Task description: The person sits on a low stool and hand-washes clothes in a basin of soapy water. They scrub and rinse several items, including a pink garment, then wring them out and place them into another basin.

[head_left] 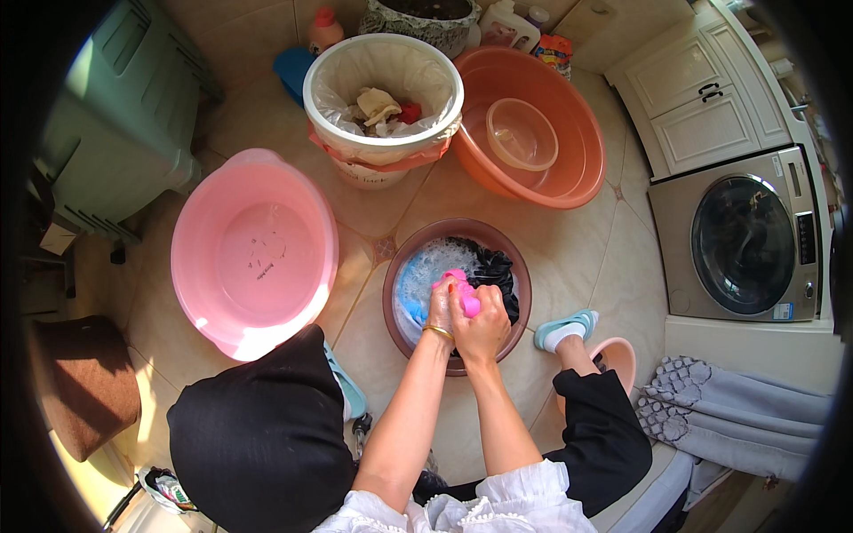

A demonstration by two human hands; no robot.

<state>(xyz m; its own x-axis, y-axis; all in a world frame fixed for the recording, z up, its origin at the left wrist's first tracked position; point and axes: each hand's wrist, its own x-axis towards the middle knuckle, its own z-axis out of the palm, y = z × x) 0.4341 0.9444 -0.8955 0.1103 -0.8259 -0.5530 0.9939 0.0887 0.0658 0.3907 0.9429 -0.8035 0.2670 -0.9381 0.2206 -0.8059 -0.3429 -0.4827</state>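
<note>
Both my hands are close together over a round brown basin (393, 320) of sudsy water on the floor. My left hand (442, 306), with a gold bangle at its wrist, grips a bright pink item (470, 303), perhaps cloth or soft plastic. Around the same item my right hand (485, 320) is closed too, its knuckles up. In the basin, black fabric (494, 270) bunches at the right, and something light blue (414, 293) lies under white foam (433, 260) at the left. The hands hide the basin's near middle.
A pink tub (266, 260) stands left of the basin. Beyond are a lined bin (383, 143) and a large orange tub (566, 166) holding a smaller bowl (523, 133). At the right stands a washing machine (740, 246); a peach basin (623, 363) is behind my right foot.
</note>
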